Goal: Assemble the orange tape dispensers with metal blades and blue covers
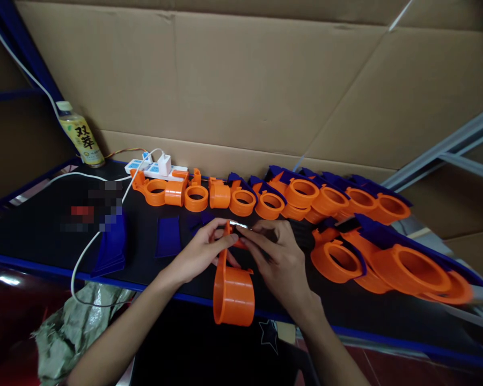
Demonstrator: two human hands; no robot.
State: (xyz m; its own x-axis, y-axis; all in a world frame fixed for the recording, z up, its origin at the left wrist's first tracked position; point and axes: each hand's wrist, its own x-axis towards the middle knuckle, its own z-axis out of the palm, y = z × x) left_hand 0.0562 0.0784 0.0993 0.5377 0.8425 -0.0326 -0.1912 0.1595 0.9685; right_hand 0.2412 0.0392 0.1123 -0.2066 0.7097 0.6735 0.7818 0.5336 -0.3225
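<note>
An orange plastic tape dispenser (234, 295) hangs between my hands near the table's front edge, its round ring pointing down. My left hand (205, 249) is closed around the dispenser's upper arm. A shiny toothed metal blade (238, 224) shows at the top end. My right hand (279, 257) has its fingertips pressed together at that end, touching the blade. How the blade sits on the dispenser is partly hidden by my fingers. Just left of my hands, a flat blue plastic plate (168, 237) lies on the black table.
Several orange tape dispensers (196, 198) line the back, and more with blue plates (340, 261) lie at the right. A stack of blue plates (111, 246) stands at left near a white cable (84, 256). Behind are a power strip (155, 169) and a drink bottle (82, 136).
</note>
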